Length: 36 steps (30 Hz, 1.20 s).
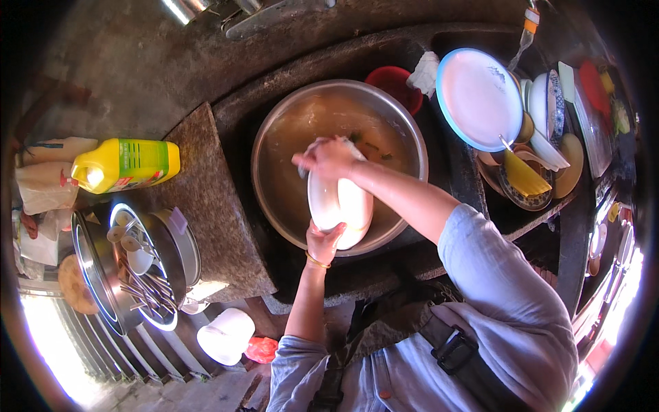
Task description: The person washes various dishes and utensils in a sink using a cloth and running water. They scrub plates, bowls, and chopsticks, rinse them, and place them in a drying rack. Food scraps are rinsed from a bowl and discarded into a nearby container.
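My left hand [325, 242], with a gold-coloured bangle at its wrist, grips the near edge of a white dish [323, 203]. A second pale, rounded dish surface [356, 208] shows beside it, bright with glare; whether the two are separate pieces I cannot tell. Across the far edge lies my right hand [332, 159], pressing what looks like a greyish wet cloth [355, 149] to the dish. Both hands are over a wide stainless steel basin [417, 206] of cloudy brown water [288, 123], where dark green scraps float.
The basin sits in a dark stone sink [463, 180], with a red bowl [394, 85] behind it. Stacked dishes and a blue-rimmed plate [479, 100] stand right. Left are a yellow detergent bottle [128, 165], a steel bowl of utensils [175, 278] and a white bucket [226, 335].
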Available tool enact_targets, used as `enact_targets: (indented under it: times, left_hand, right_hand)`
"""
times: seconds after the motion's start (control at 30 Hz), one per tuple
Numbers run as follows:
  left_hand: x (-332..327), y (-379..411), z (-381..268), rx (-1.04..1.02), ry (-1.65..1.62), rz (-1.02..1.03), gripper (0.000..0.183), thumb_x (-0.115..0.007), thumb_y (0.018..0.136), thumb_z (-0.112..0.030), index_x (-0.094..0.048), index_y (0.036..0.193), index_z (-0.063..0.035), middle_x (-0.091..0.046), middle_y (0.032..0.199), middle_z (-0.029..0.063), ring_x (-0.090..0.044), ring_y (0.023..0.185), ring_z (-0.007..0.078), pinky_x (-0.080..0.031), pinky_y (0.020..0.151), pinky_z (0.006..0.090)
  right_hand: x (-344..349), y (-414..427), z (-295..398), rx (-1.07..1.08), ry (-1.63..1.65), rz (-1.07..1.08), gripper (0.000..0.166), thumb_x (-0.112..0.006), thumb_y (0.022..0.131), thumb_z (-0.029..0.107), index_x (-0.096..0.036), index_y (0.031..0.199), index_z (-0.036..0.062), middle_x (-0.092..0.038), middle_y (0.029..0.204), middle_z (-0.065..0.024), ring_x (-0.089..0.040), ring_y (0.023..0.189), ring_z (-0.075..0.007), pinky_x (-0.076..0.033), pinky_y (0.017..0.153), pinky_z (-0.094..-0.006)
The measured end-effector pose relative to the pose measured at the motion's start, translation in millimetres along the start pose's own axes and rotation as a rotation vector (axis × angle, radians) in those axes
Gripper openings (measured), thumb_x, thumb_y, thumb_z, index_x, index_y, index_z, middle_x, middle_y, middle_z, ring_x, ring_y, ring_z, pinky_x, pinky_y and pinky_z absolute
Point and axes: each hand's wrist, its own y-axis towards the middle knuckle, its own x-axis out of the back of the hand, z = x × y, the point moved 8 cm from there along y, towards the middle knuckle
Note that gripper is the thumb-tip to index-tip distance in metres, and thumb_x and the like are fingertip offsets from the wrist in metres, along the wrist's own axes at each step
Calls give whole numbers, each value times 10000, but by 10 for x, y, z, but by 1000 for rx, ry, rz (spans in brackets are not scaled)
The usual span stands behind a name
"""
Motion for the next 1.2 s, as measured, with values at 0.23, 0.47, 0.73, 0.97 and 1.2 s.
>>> enact_targets:
  times: [0.23,0.47,0.73,0.97,1.2]
  left_hand:
    - [-80,-67,221,-24,181,79,293,-605,693,22,-525,975,20,-571,908,43,-536,794,100,-430,710,225]
    - [103,-156,48,13,529,121,279,-663,675,-89,-567,903,40,-597,835,56,-549,755,109,-437,691,235]
    - [-711,283,-574,-626,1530,476,205,-680,662,-134,-588,758,22,-598,688,49,-540,593,98,-439,539,235]
    - [-321,300,-426,117,525,81,225,-678,662,-104,-589,817,34,-588,700,29,-526,604,69,-435,539,211]
    - [113,53,-158,19,566,0,136,-675,660,-78,-611,733,17,-577,630,11,-512,552,68,-418,503,203]
  right_hand:
    - [-51,-112,-1466,-473,1203,-298,630,-394,776,554,-558,911,-39,-575,904,-167,-544,837,-227,-415,732,-302]
    - [336,-372,-647,-314,196,-238,616,-284,816,509,-594,601,22,-587,653,-158,-572,697,-285,-420,709,-357]
    - [272,-604,303,212,-199,-362,424,-424,778,393,-583,498,117,-541,507,-71,-535,559,-222,-405,637,-358]
    - [188,-457,-1267,-430,730,-363,513,-365,797,470,-603,820,17,-593,730,-171,-571,721,-282,-421,675,-334]
    - [-222,-629,-1787,-622,1065,-526,447,-381,809,397,-579,925,13,-602,845,-140,-554,802,-294,-406,733,-321]
